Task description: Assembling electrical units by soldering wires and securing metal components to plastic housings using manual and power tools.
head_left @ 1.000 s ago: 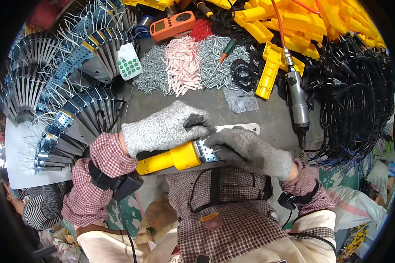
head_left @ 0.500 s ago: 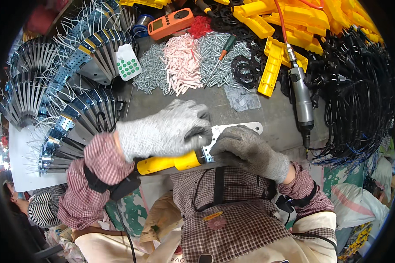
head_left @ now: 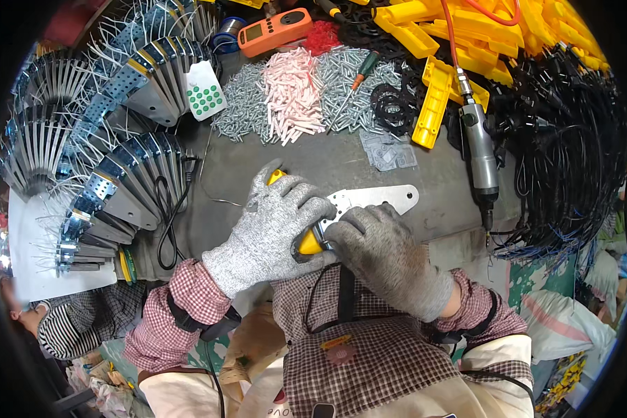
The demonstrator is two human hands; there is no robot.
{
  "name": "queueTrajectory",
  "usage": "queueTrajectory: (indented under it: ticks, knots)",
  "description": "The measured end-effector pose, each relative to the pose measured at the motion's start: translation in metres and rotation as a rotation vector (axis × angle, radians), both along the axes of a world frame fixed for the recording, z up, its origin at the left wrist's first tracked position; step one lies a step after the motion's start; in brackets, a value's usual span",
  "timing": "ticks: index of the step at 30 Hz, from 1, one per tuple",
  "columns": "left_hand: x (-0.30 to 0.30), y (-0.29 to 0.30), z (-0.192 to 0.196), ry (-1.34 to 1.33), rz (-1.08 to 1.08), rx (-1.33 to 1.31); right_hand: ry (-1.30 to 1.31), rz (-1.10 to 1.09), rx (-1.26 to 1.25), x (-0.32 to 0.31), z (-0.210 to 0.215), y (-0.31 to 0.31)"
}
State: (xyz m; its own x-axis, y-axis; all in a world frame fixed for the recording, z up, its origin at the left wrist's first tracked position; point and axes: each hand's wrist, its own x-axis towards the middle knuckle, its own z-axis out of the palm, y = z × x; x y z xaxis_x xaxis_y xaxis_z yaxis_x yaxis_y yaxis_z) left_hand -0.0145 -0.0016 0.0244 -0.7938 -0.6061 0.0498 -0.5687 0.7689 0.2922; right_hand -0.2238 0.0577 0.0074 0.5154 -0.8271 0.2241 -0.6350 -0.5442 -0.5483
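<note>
Left hand: the light grey knitted glove (head_left: 272,233) at frame centre is clenched over a yellow plastic tool body (head_left: 308,242), which pokes out at the fingertips and again at the heel of the palm.
Right hand: the darker grey glove (head_left: 390,254) is curled against the near end of that yellow piece and the flat silver metal bracket (head_left: 373,200); I cannot tell whether it grips or only presses.
Bracket: it lies flat on the grey workbench (head_left: 439,212), just right of centre, running toward the upper right, its far end bare.
Handling, bracket: I judge it stiff, thin and light, with edges that could bite, hence the gloves; best pinned flat or taken by the long edges.
Handling, yellow body: it looks rigid, smooth plastic and a bit slippery, so a full wrap round the middle suits it.
Grey power screwdriver (head_left: 479,150): it lies at centre right with an orange cord; likely the heaviest thing within reach.
Containers: I see no bins or trays; everything sits loose on the bench.
Loose heaps: silver screws (head_left: 247,115) and pink plastic pegs (head_left: 292,97) are piled at upper centre.
Farther: fanned metal brackets with white wires (head_left: 118,167) fill the left, yellow plastic housings (head_left: 467,28) the top right, and black cables (head_left: 571,153) the right.
</note>
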Motion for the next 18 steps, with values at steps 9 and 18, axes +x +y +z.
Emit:
queueTrajectory:
  ticks: [9, 18]
  knots:
    - [-0.001, 0.003, -0.005, 0.144, 0.108, -0.023, -0.270, 0.076, 0.295, -0.023, 0.013, -0.007]
    - [0.005, -0.005, -0.010, 0.227, 0.321, -0.076, 0.010, -0.736, -0.171, -0.140, 0.001, -0.029]
